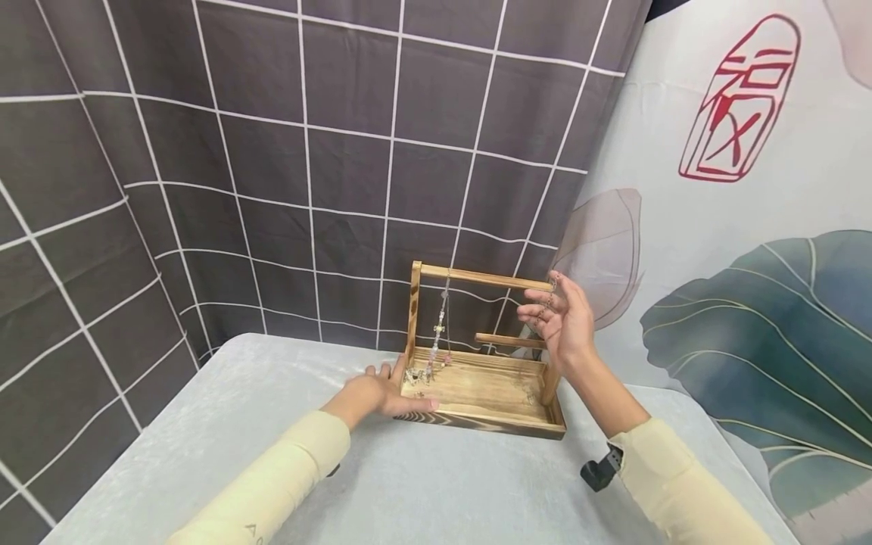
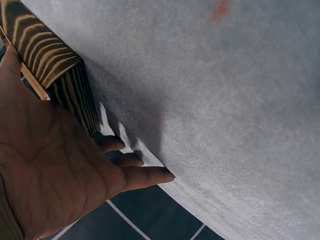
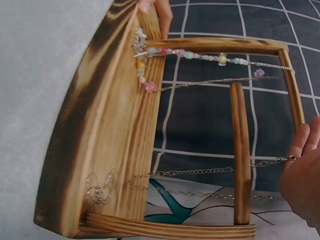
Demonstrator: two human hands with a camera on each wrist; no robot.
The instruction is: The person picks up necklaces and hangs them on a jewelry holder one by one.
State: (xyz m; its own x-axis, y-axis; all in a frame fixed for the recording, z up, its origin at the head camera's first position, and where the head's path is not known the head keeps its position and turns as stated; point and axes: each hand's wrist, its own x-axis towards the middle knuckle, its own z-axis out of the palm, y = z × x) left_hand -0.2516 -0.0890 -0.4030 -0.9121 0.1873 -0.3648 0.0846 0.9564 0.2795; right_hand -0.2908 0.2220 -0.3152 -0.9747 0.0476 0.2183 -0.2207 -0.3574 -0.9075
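A wooden jewelry stand (image 1: 490, 386) has a shallow tray base, a tall upper bar (image 1: 484, 278) and a shorter lower bar (image 1: 509, 341). My left hand (image 1: 381, 393) holds the tray's left end, thumb along the front rim and forefinger at the side; the other fingers stretch past the corner in the left wrist view. My right hand (image 1: 571, 325) is at the upper bar's right end. Its fingertips pinch a silver chain necklace (image 3: 200, 171), whose strands run down to a wire-like pendant (image 3: 101, 192) at the tray. A pastel beaded necklace (image 3: 190, 55) hangs from the upper bar's left part.
The stand is on a table with a pale cloth (image 1: 272, 431). Behind it hangs a dark curtain (image 1: 347, 174) with white grid lines; a pale printed curtain (image 1: 681, 250) hangs at the right. A silver charm (image 3: 140, 37) lies at the tray's left end.
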